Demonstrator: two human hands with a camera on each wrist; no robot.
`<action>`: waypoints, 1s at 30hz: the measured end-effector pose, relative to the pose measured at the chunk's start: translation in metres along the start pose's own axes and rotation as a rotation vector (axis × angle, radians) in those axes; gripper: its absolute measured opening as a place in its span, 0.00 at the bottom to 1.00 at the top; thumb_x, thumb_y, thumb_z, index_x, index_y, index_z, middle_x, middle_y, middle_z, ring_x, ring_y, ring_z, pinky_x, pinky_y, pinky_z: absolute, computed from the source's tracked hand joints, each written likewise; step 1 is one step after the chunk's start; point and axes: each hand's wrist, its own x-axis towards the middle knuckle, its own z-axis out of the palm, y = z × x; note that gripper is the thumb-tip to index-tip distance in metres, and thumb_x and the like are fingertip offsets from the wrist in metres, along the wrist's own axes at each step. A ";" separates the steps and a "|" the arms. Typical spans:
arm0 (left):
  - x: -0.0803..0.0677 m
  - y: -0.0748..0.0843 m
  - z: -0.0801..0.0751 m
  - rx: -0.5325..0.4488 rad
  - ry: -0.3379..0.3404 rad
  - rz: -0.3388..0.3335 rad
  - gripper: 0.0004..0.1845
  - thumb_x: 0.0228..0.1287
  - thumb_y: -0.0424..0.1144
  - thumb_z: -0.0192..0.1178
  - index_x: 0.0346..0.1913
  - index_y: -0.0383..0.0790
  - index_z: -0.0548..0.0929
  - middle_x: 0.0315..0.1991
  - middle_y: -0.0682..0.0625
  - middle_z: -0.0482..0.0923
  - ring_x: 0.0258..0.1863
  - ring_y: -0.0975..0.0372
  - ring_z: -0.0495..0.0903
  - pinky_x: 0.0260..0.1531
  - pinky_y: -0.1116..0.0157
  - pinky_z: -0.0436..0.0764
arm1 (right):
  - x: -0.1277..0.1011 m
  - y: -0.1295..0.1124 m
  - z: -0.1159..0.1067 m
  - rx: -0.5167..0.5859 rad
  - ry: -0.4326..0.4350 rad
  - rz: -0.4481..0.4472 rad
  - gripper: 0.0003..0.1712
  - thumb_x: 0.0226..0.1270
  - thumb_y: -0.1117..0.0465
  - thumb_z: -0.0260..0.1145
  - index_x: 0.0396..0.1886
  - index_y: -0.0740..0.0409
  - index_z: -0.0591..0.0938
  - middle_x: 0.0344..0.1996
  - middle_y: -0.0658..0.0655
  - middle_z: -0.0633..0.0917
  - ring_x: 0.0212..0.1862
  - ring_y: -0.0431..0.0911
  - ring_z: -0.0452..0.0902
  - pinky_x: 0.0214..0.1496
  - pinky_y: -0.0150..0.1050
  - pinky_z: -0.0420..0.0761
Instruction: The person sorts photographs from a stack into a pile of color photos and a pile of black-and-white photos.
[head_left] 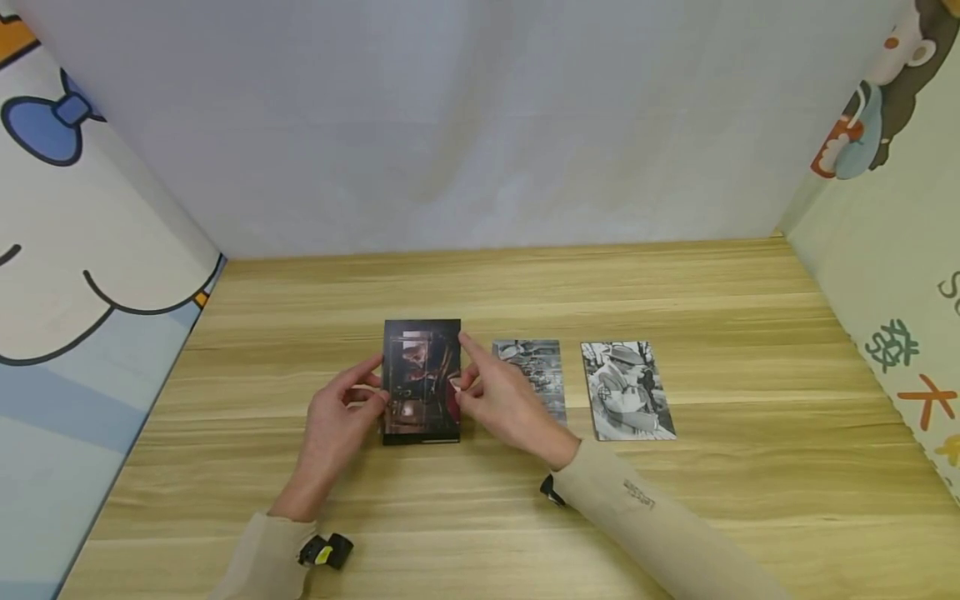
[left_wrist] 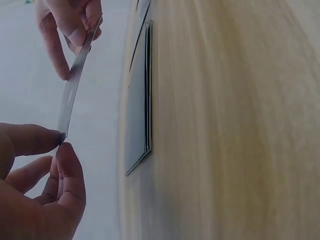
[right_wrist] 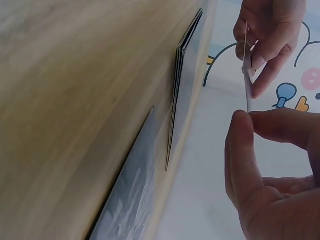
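A dark photo card (head_left: 422, 367) is held a little above the wooden table (head_left: 480, 517), pinched by both hands. My left hand (head_left: 372, 392) pinches its left edge between thumb and fingers. My right hand (head_left: 459, 371) pinches its right edge. In the left wrist view the card (left_wrist: 72, 85) shows edge-on between my left hand (left_wrist: 60, 139) and the other hand's fingers (left_wrist: 75, 30). The right wrist view shows the card (right_wrist: 247, 75) in my right hand (right_wrist: 248, 114). Under it a thin stack of cards (left_wrist: 146, 100) (right_wrist: 177, 95) lies flat on the table.
Two black-and-white photos lie face up to the right of the stack: one (head_left: 542, 371) partly behind my right hand, one (head_left: 626, 390) further right. Cartoon-printed panels (head_left: 90, 275) (head_left: 892, 250) wall the table's sides, and a grey sheet (head_left: 480, 125) closes the back.
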 end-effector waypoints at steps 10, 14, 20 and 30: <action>0.003 -0.003 -0.002 0.116 -0.025 -0.007 0.29 0.67 0.25 0.63 0.71 0.35 0.76 0.49 0.38 0.82 0.47 0.49 0.85 0.36 0.77 0.80 | 0.006 0.003 0.005 -0.018 -0.038 0.018 0.51 0.63 0.74 0.70 0.82 0.63 0.56 0.37 0.50 0.83 0.36 0.40 0.83 0.29 0.33 0.82; 0.004 -0.005 -0.002 0.164 -0.036 -0.001 0.28 0.67 0.26 0.63 0.70 0.33 0.76 0.49 0.37 0.82 0.46 0.48 0.86 0.36 0.77 0.79 | 0.009 0.005 0.007 -0.047 -0.057 0.023 0.51 0.64 0.72 0.71 0.82 0.64 0.56 0.36 0.49 0.84 0.34 0.39 0.81 0.29 0.33 0.82; 0.005 -0.008 -0.003 0.213 -0.065 -0.008 0.28 0.68 0.27 0.63 0.70 0.33 0.76 0.49 0.38 0.82 0.47 0.49 0.86 0.36 0.72 0.81 | 0.011 0.007 0.008 -0.079 -0.074 0.020 0.50 0.64 0.71 0.71 0.81 0.68 0.57 0.33 0.49 0.84 0.30 0.39 0.78 0.27 0.33 0.79; 0.010 -0.011 -0.004 0.264 -0.111 -0.008 0.27 0.67 0.27 0.64 0.69 0.31 0.76 0.48 0.38 0.83 0.45 0.50 0.86 0.37 0.65 0.82 | 0.014 0.009 0.009 -0.126 -0.093 0.015 0.48 0.65 0.70 0.72 0.79 0.71 0.58 0.33 0.50 0.85 0.27 0.39 0.77 0.28 0.33 0.78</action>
